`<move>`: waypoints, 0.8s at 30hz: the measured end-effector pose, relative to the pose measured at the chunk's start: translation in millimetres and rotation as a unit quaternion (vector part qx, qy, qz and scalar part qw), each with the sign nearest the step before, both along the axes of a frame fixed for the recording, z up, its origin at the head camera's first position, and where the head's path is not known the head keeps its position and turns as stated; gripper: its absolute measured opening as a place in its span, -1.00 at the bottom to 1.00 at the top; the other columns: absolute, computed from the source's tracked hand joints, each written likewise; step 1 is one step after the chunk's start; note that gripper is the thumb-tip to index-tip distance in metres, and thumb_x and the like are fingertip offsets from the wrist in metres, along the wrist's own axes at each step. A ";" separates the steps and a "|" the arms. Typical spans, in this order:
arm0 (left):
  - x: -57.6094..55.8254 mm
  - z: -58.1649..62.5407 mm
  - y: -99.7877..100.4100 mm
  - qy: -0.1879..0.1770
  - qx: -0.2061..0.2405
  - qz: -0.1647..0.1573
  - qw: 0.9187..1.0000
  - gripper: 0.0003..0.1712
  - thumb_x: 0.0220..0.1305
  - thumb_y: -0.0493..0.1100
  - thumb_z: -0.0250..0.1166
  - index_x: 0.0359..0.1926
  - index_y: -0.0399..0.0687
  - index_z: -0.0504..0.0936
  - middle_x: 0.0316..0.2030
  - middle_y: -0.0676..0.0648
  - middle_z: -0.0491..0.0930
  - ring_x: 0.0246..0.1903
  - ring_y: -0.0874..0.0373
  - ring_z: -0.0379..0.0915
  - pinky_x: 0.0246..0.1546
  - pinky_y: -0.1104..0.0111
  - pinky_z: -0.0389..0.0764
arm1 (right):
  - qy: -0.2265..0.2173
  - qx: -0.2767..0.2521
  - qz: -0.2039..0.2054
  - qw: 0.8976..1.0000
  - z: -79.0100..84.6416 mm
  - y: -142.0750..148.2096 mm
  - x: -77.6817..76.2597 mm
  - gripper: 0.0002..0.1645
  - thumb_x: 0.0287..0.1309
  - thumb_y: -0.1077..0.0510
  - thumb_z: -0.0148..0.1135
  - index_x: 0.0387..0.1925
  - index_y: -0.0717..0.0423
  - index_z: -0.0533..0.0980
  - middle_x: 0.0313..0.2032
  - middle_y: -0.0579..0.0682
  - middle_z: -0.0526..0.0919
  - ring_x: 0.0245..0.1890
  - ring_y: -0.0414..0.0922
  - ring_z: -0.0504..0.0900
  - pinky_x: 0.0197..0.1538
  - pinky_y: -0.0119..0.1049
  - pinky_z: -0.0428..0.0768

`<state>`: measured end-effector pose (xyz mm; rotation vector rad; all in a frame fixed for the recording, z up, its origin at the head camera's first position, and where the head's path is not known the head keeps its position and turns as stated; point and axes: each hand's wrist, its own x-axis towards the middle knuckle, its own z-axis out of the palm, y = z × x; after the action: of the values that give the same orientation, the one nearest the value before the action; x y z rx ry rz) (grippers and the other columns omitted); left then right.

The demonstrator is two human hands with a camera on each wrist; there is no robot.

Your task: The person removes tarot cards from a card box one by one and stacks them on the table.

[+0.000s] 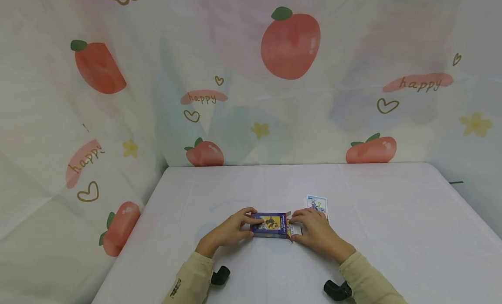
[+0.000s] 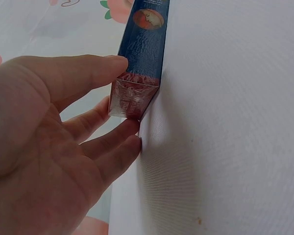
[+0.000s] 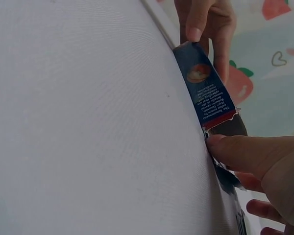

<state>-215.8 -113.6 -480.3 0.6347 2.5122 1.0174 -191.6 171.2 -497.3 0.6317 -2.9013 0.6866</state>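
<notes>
A blue card box (image 1: 268,225) with a yellow picture panel lies lengthwise between both hands on the white-covered table. My left hand (image 1: 234,229) grips its left end. In the left wrist view, the thumb presses the blue narrow side beside the reddish closed end (image 2: 132,98), with other fingers against the far side. At the opened right end, where torn edges show, my right hand (image 1: 315,230) pinches with thumb and fingers. Something white with a coloured print (image 1: 295,229) shows between those fingers; whether it is a flap or cards I cannot tell.
A picture card (image 1: 317,203) lies just beyond my right hand, partly covered by it. The white table (image 1: 384,208) meets a fruit-print cloth backdrop (image 1: 239,55) at the back and left. Black curved pieces (image 1: 221,275) stick out by both sleeves.
</notes>
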 end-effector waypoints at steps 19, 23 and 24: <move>-0.1 0.6 -0.8 0.010 0.000 -0.013 1.000 -0.50 0.35 -0.27 0.31 0.29 0.08 0.60 0.42 -0.06 0.30 0.48 -0.10 0.17 0.47 -0.11 0.27 | -0.015 -0.006 0.017 1.000 2.0 4.2 -2.1 -0.55 0.02 0.05 0.54 0.00 0.00 0.69 0.11 0.04 0.68 0.23 0.13 0.53 0.27 0.26 0.36; -0.3 0.7 -1.1 0.010 0.001 -0.014 1.000 -0.49 0.35 -0.28 0.31 0.30 0.07 0.59 0.43 -0.06 0.30 0.48 -0.11 0.17 0.47 -0.11 0.27 | -0.021 0.005 0.015 1.000 4.8 6.5 -3.5 -0.58 0.02 0.05 0.54 -0.03 -0.03 0.70 0.10 0.04 0.67 0.21 0.13 0.54 0.22 0.22 0.38; -0.2 1.0 -1.1 0.008 0.000 -0.013 1.000 -0.49 0.35 -0.28 0.31 0.30 0.08 0.59 0.43 -0.06 0.30 0.49 -0.11 0.16 0.47 -0.11 0.27 | -0.023 0.005 0.015 1.000 5.7 7.0 -3.7 -0.58 0.02 0.06 0.55 -0.03 -0.03 0.70 0.09 0.04 0.67 0.21 0.13 0.54 0.21 0.22 0.38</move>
<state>-216.0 -114.7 -479.3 0.6770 2.5116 1.0073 -195.3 178.2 -491.6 0.6723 -2.9446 0.6983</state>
